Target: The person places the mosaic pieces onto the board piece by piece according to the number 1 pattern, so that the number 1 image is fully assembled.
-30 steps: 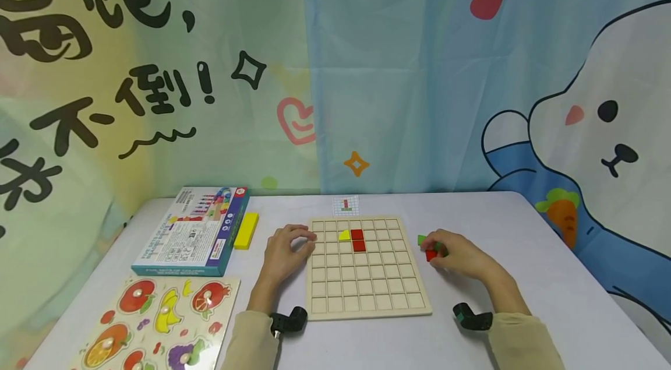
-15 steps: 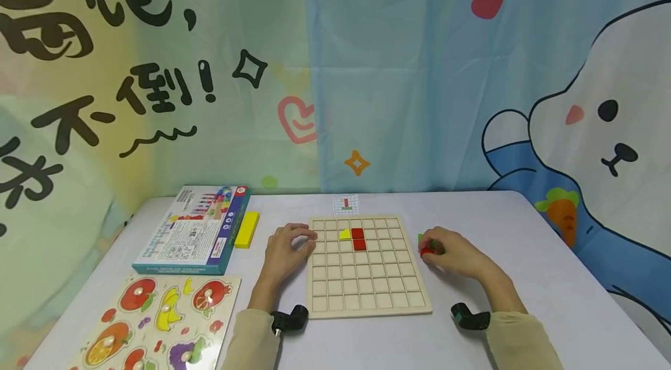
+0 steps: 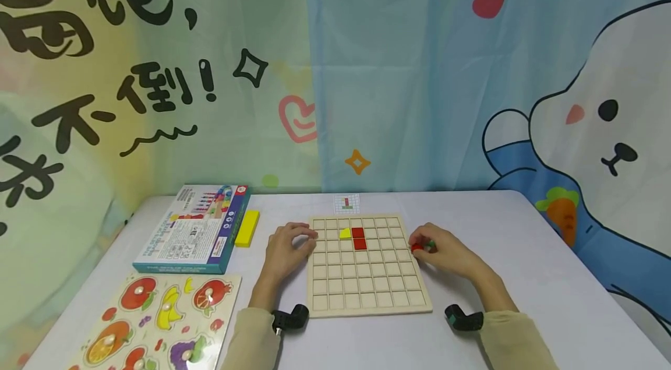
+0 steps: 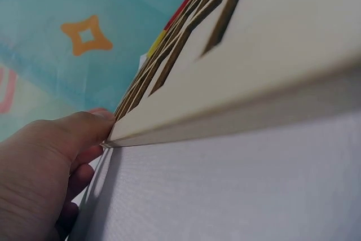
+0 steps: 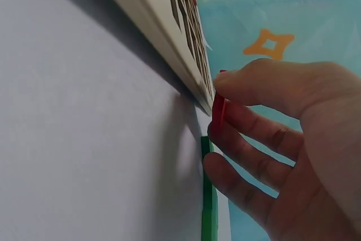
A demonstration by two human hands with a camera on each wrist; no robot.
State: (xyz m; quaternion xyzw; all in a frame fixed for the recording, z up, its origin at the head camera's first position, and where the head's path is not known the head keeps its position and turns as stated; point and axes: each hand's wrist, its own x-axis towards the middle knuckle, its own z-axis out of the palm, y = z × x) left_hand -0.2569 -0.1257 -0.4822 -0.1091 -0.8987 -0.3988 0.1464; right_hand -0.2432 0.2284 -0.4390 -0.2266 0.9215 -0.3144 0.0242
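One red piece (image 5: 218,111) is pinched between the thumb and fingertips of the right hand (image 3: 442,249), raised off the table just beside the right edge of the wooden board (image 3: 369,313). Green pieces (image 5: 208,213) lie on the table under that hand, close to a lower fingertip. On the gridded board, towards its far side, two red squares (image 3: 359,243) sit in one column, one directly nearer than the other, and a yellow piece (image 3: 345,233) fills the cell left of the farther one. The left hand (image 3: 287,247) touches the board's left edge near the far corner with thumb and forefinger; whether they pinch it or merely rest there, I cannot tell. Just behind the board lies a small gridded card (image 3: 347,204) with a red and green figure. Farther left are a yellow block (image 3: 247,229), a printed box (image 3: 196,236) beside it and, nearer the person, a fruit puzzle board (image 3: 199,323). A white cloth (image 3: 385,346) covers the table, and a printed curtain (image 3: 372,67) hangs behind.
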